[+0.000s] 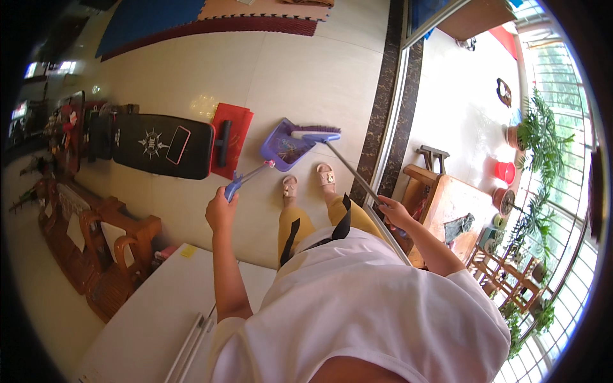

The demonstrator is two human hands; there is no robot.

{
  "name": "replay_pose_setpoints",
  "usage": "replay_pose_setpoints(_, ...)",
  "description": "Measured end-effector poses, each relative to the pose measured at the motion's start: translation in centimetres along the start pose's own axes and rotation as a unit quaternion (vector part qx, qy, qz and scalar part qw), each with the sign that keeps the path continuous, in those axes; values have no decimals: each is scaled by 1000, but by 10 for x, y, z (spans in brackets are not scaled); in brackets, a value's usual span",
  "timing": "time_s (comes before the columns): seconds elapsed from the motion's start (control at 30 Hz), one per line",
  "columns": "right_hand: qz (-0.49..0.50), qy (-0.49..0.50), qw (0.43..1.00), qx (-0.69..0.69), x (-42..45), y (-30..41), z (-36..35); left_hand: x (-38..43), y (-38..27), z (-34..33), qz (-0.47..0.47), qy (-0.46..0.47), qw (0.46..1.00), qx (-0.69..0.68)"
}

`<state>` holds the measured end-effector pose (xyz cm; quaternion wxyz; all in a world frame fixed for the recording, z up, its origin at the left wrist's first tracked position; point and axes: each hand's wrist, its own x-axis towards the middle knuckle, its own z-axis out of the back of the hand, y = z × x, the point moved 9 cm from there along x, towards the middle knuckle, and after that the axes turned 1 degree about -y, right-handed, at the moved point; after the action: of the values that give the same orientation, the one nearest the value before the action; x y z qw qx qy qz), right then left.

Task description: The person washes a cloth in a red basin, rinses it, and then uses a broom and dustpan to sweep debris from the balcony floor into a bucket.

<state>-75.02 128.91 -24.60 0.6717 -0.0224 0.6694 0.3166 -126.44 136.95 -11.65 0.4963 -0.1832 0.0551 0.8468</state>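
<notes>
My left hand (222, 208) is closed around the blue handle of a purple long-handled dustpan (286, 148), whose pan rests on the tiled floor with some debris in it. In my right hand (394, 212) is the grey metal handle of a broom (317, 135). The broom's blue and white head lies over the right part of the pan's opening, its dark bristles pointing away from me. My feet, in pink sandals (326, 176), stand just on the near side of the pan.
Left of the pan are a red mat (233, 143) and a black padded bench (163, 146) with a phone on it. A white cabinet (158, 297) and carved wooden chairs (107, 268) stand at lower left. A sliding-door track (390, 124) runs at right, beyond it a wooden table (459, 201) and potted plants.
</notes>
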Motion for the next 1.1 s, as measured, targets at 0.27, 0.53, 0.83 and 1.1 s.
replay_pose_setpoints(0.27,70,-113,991,13,51,77,51,-78,73,12,68,-22,994,-85)
replay_pose_setpoints(0.53,62,-75,986,136,176,133,-18,-139,147,19,165,-14,977,-138)
replay_pose_setpoints(0.83,42,-17,993,-111,147,133,-130,-188,212,8,230,-21,960,-160)
replay_pose_setpoints(1.1,-41,-11,875,-483,71,127,-115,-185,227,18,145,-62,980,-123)
